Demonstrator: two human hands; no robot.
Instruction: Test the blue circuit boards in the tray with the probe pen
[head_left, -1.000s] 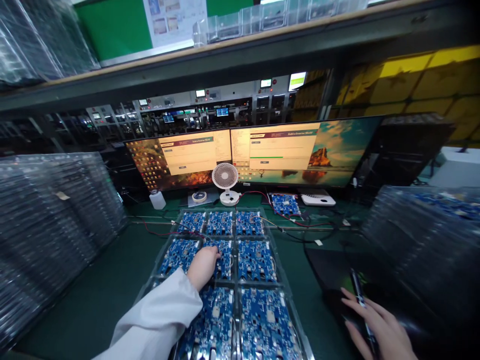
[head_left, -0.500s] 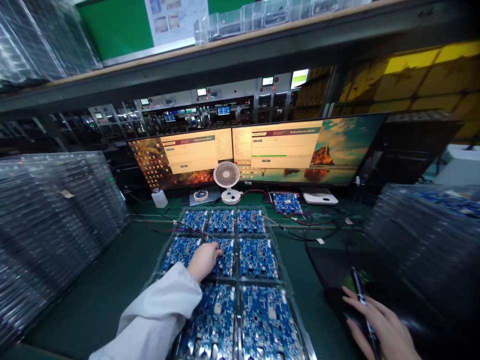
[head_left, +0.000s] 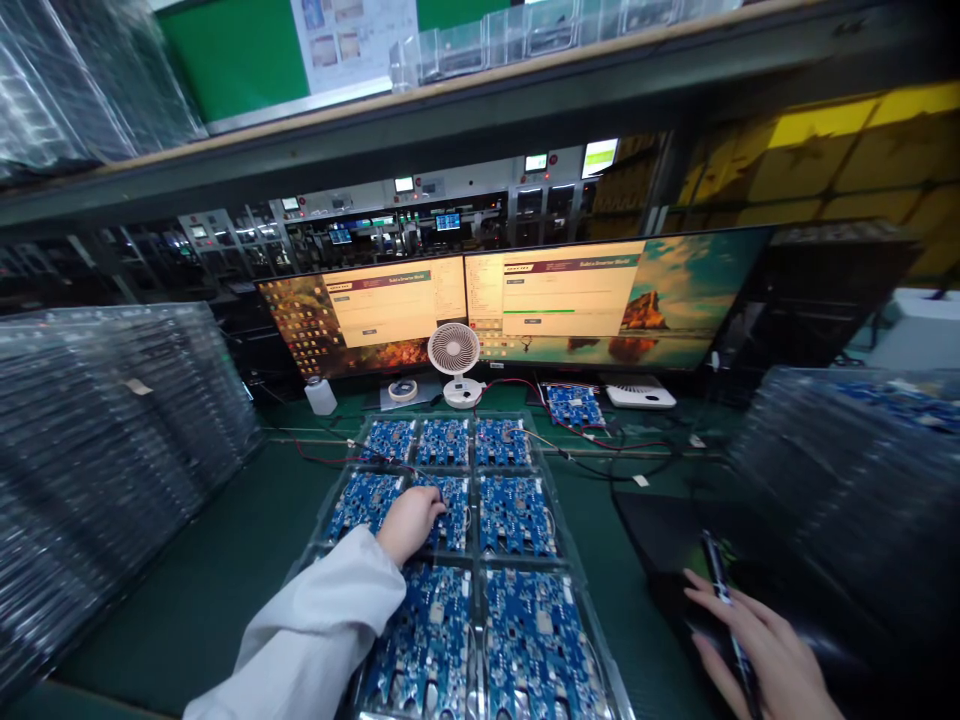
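My left hand [head_left: 411, 520], in a white sleeve, is over the middle blue circuit board [head_left: 456, 500] of a clear plastic tray [head_left: 474, 640]. Its fingers are closed in a pinch against that board; whatever is between them is hidden. A thin red-and-black cable [head_left: 382, 460] runs in from the left and ends close to those fingertips. At the lower right, my right hand [head_left: 772, 640] has a dark pen [head_left: 721, 580] lodged between its fingers, above a black mouse pad [head_left: 652, 530]. The area under that palm is too dark to make out.
Two monitors [head_left: 555, 300] stand behind the tray, with a small white fan [head_left: 454, 350] before them. Tall stacks of clear trays [head_left: 112, 450] rise at left and right. Another circuit board [head_left: 574, 405] lies near loose cables. A shelf [head_left: 450, 95] crosses overhead.
The green progress bar on the right monitor is slightly longer. Both hands keep nearly the same place, with only a slight shift of the view.
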